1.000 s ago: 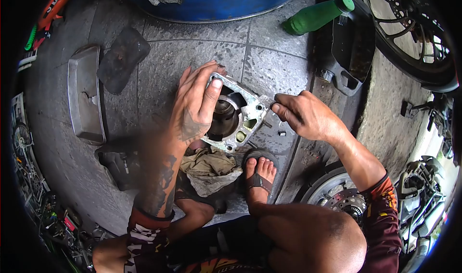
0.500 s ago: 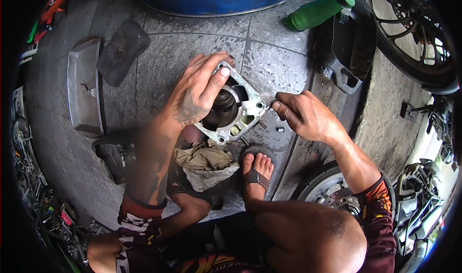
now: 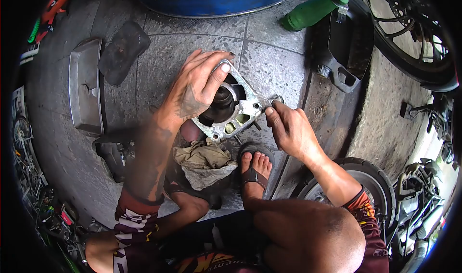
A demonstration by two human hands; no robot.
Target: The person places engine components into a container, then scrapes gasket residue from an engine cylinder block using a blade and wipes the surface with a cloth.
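Casing (image 3: pixel 248 107) is sitting just beyond a rag (image 3: pixel 204 161), the left hand (image 3: pixel 192 91) gripping its rim, while the right hand (image 3: pixel 292 131), its fingers pinching a small metal piece (image 3: pixel 278 99), is shifting closer, apparently bringing work to its outer corner.

The pale metal casing (image 3: pixel 249 105) sits mid-view, scuffed, its round dark bore (image 3: pixel 222 102) facing up, two greenish pockets (image 3: pixel 229 127) toward five o'clock; a small metal piece (image 3: pixel 277 99), mostly hidden, lies toward three.
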